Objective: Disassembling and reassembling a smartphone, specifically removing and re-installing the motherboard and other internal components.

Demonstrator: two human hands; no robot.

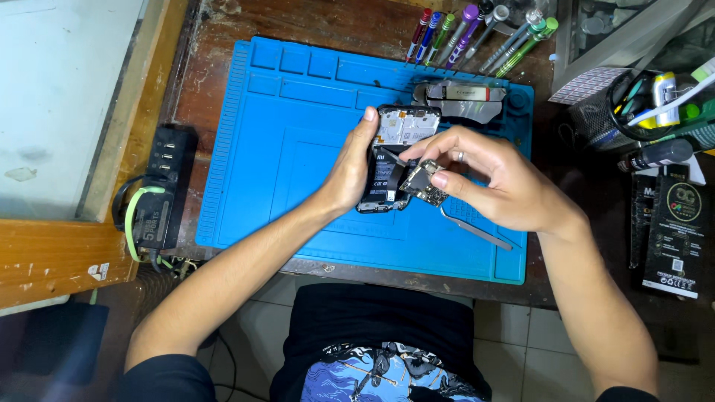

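Note:
An opened phone (398, 141) with its back cover off lies over the blue work mat (298, 149), its black battery and white inner frame showing. My left hand (350, 167) grips the phone along its left edge, thumb up at the top corner. My right hand (484, 175) pinches a small circuit board (422, 182) between thumb and fingers, just over the phone's lower right side. A pair of metal tweezers (477, 231) sticks out below my right hand, its tip under the palm.
Several coloured screwdrivers (477, 33) lie at the mat's far edge beside a metal tool (462, 97). A black power strip (160, 193) sits left of the mat. A mesh holder with tools (640, 104) and black boxes (674, 231) stand at the right.

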